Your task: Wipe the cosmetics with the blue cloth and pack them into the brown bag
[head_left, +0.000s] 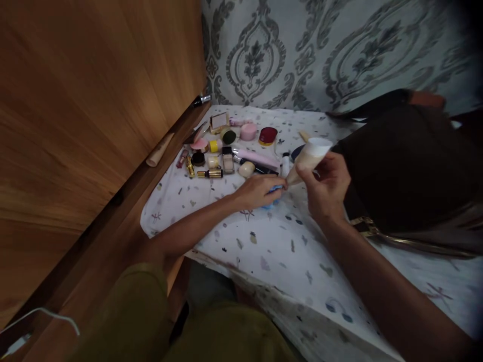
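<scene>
My right hand (329, 187) is closed around a cream squeeze tube (310, 157), which is tilted with its broad white end up and its narrow end down by my left fingers. My left hand (260, 191) is low over the cloth, its fingers closed on a crumpled light-blue cloth or wipe (274, 193). Just beyond the left hand lie a pale rounded sponge (246, 169), a dark tube (262, 169), a pink tube (260, 157) and a foundation bottle (228, 161). A small white tube (286, 163) rests near the squeeze tube.
More cosmetics stand behind, among them a pink jar (248, 132), a red compact (267, 136) and a gold lipstick (189, 167). A dark bag (411, 171) fills the right side. A wooden panel (94, 90) rises at left. A patterned cloth (234, 236) covers the table.
</scene>
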